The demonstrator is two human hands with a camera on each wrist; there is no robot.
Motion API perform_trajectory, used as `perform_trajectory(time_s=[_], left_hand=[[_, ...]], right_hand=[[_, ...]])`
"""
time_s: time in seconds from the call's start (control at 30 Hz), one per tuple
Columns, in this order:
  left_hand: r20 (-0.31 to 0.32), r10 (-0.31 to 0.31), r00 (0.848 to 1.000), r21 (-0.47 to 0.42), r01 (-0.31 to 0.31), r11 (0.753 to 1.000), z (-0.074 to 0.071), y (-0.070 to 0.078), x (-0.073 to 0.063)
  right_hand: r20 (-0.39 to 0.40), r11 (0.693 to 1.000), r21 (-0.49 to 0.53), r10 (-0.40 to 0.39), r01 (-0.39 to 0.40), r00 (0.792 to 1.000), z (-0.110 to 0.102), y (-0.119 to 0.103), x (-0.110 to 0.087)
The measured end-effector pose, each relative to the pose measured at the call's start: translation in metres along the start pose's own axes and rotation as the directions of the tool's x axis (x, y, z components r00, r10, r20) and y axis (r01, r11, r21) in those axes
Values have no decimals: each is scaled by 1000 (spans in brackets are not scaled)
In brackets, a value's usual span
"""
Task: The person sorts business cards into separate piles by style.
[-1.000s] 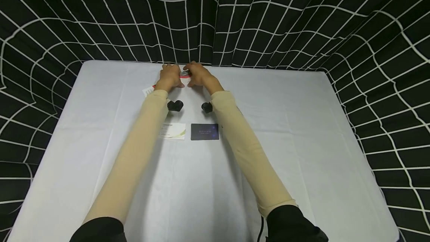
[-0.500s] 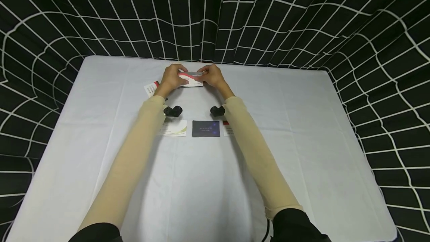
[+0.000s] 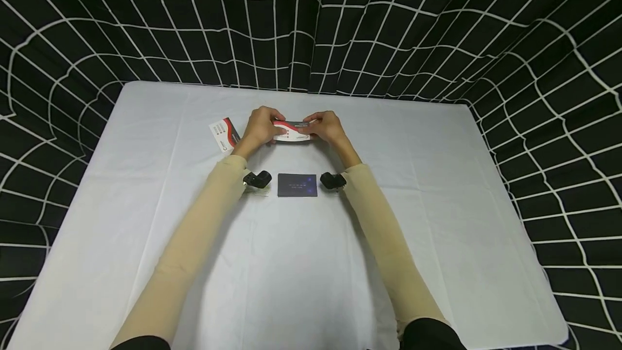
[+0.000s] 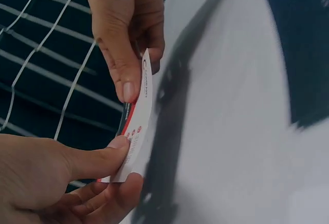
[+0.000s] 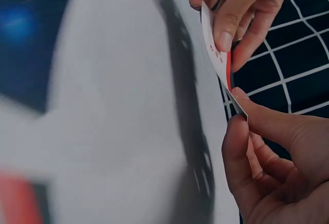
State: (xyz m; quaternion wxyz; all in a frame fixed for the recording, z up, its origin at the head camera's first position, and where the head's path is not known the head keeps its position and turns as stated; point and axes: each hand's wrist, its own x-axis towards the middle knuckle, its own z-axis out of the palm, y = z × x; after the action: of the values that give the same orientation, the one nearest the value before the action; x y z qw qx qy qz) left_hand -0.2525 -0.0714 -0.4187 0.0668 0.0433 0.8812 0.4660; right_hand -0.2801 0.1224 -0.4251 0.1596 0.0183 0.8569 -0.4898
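A white business card [image 3: 292,134] with a red and dark band is held between both hands, raised off the table. My left hand [image 3: 261,127] pinches its left end, thumb on the near face and fingers behind. At the opposite end my right hand [image 3: 330,127] pinches it the same way. Seen in the left wrist view, the card [image 4: 140,116] bows slightly along its length. The right wrist view has the right hand [image 5: 280,157] in the lower right, gripping the card's corner. Fingers cover parts of both ends.
A similar red-banded card [image 3: 222,133] lies tilted beside the left wrist. Nearer me rests a dark blue card [image 3: 297,185]. A pale card [image 3: 257,191] is mostly covered by the left wrist camera [image 3: 257,179]. White cloth covers the table [image 3: 301,263]; a black grid-patterned curtain [image 3: 272,20] stands behind.
Both hands have come nearer and to the right with the card, from the table's far edge. The tilted card at the left shows more fully.
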Motion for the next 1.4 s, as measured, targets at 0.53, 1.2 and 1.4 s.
perform_trajectory(time_s=[0.53, 1.2, 1.4], left_hand=[[95, 38, 995, 0, -38, 999, 46, 25, -25], [131, 98, 987, 264, -130, 956, 95, 51, -65], [142, 110, 984, 255, -143, 956, 105, 50, -71]], right_hand=[[-20, 997, -77, 15, -17, 1000, -35, 36, -57], [1, 995, -59, 81, -81, 997, -62, 74, -121], [-32, 993, -101, 64, -67, 997, -66, 80, -130]])
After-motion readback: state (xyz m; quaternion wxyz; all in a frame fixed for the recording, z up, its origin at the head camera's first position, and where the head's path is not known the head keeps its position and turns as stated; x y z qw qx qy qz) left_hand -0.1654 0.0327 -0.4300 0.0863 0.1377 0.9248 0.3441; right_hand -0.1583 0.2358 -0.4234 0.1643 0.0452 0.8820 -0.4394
